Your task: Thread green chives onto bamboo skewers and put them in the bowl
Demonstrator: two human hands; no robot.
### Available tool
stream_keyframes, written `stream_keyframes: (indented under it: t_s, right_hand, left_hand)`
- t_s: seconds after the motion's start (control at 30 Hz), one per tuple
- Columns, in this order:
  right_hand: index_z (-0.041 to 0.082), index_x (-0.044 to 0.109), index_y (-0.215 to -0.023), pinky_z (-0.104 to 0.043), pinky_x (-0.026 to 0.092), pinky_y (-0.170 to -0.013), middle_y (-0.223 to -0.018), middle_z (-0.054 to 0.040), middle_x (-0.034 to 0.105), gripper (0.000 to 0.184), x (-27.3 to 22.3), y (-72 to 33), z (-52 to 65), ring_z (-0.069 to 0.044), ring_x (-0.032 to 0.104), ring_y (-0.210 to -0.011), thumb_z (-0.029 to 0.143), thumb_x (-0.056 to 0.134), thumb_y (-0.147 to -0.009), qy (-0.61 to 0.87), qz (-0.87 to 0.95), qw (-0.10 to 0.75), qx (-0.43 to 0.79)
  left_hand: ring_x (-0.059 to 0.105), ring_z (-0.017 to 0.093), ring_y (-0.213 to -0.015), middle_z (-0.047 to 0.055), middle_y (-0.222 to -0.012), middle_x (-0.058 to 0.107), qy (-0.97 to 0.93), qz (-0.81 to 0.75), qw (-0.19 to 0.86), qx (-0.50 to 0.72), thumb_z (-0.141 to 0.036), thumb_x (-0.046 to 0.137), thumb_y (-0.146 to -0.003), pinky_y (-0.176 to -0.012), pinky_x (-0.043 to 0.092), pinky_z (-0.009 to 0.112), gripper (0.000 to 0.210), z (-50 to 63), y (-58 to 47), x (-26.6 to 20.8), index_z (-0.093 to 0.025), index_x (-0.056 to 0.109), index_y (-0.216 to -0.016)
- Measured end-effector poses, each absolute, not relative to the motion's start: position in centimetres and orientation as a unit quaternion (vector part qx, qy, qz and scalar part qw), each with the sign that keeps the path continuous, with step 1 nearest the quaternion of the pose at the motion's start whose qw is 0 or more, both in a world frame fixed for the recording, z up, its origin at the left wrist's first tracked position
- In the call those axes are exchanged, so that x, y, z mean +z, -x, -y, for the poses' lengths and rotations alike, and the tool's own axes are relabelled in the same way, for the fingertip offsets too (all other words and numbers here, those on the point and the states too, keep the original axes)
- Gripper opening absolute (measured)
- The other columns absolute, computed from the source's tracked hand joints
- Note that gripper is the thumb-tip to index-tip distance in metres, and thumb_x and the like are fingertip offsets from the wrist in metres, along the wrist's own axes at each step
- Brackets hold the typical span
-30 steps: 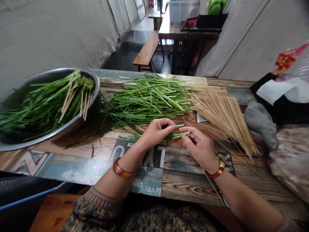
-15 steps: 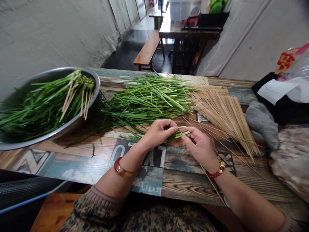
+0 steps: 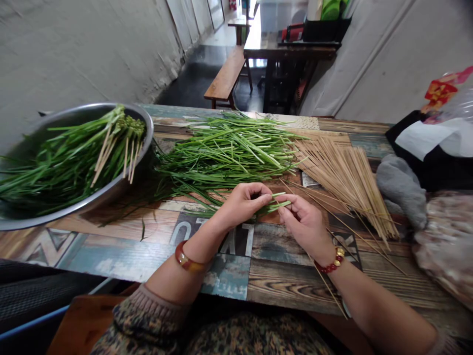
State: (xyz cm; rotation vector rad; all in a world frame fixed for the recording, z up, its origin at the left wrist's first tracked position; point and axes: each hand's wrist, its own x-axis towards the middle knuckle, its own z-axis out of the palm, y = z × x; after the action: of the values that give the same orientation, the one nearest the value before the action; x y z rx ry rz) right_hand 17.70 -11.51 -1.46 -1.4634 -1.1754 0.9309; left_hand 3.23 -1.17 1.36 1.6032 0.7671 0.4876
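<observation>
My left hand (image 3: 246, 202) is closed around a small bunch of garlic chives (image 3: 280, 205), whose pale cut ends point right. At those ends, my right hand (image 3: 303, 221) pinches with thumb and fingertips. A thin bamboo skewer (image 3: 330, 290) runs from under my right hand toward the table's front edge; its tip is hidden among the fingers and stalks. Behind my hands lies a large heap of loose chives (image 3: 232, 148). A fan of bamboo skewers (image 3: 351, 177) lies to the right of the heap.
A steel basin (image 3: 148, 135) at left holds chives, some bunched on skewers. On the right are a grey cloth-like bundle (image 3: 401, 187), a clear bag with pale contents (image 3: 445, 241) and a black box with white tissue (image 3: 424, 135). A wooden bench (image 3: 226, 74) stands beyond the table.
Both hands and the chives stay almost exactly in place. At the lower left, the dark mesh and blue bar beside the table have shifted slightly.
</observation>
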Motion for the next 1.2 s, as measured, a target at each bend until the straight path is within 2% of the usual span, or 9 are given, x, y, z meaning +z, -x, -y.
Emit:
stream_keyframes:
  t_s: [0.67, 0.8, 0.93, 1.0, 1.2]
  right_hand:
    - [0.019, 0.059, -0.100, -0.020, 0.039, -0.044, -0.066, 0.0012, 0.061, 0.016, -2.05, -17.42, 11.58, -0.010, 0.052, -0.051, 0.027, 0.056, -0.087, 0.632, 0.498, 0.499, 0.321]
    - [0.020, 0.053, -0.115, -0.022, 0.042, -0.047, -0.065, 0.0030, 0.059, 0.030, -2.38, -17.35, 11.73, -0.010, 0.052, -0.051, 0.028, 0.058, -0.087, 0.628, 0.478, 0.524, 0.321]
    - [0.023, 0.043, -0.134, -0.024, 0.043, -0.050, -0.066, 0.0043, 0.058, 0.047, -2.00, -17.37, 11.91, -0.011, 0.051, -0.052, 0.027, 0.055, -0.089, 0.627, 0.499, 0.506, 0.319]
    - [0.023, 0.046, -0.132, -0.024, 0.043, -0.051, -0.066, 0.0044, 0.057, 0.043, -1.78, -17.37, 11.96, -0.011, 0.051, -0.052, 0.026, 0.053, -0.090, 0.623, 0.515, 0.500, 0.311]
    - [0.021, 0.053, -0.106, -0.024, 0.044, -0.054, -0.067, 0.0029, 0.059, 0.018, -1.68, -17.16, 11.86, -0.012, 0.056, -0.057, 0.024, 0.055, -0.088, 0.628, 0.516, 0.506, 0.289]
  left_hand:
    - [0.048, 0.009, -0.061, 0.001, -0.065, 0.060, -0.658, -0.325, 0.647, 0.209, -0.034, 0.064, -0.077, -0.060, 0.037, 0.021, 0.025, 1.45, -3.28, 1.26, -0.009, 0.067, -0.072]
    - [0.049, 0.008, -0.060, 0.001, -0.065, 0.060, -0.638, -0.321, 0.669, 0.207, -0.033, 0.066, -0.076, -0.060, 0.038, 0.021, 0.024, 1.42, -3.20, 1.18, -0.009, 0.067, -0.072]
    - [0.047, 0.007, -0.057, 0.000, -0.063, 0.058, -0.617, -0.315, 0.695, 0.193, -0.035, 0.067, -0.075, -0.058, 0.037, 0.020, 0.025, 1.32, -3.09, 1.04, -0.010, 0.067, -0.072]
    - [0.047, 0.008, -0.058, 0.000, -0.064, 0.058, -0.614, -0.314, 0.700, 0.189, -0.037, 0.068, -0.075, -0.058, 0.037, 0.021, 0.027, 1.30, -3.05, 0.94, -0.010, 0.066, -0.072]
    - [0.050, 0.010, -0.061, 0.003, -0.067, 0.059, -0.626, -0.299, 0.700, 0.170, -0.040, 0.067, -0.075, -0.060, 0.038, 0.023, 0.031, 1.35, -3.08, 0.70, -0.010, 0.065, -0.073]
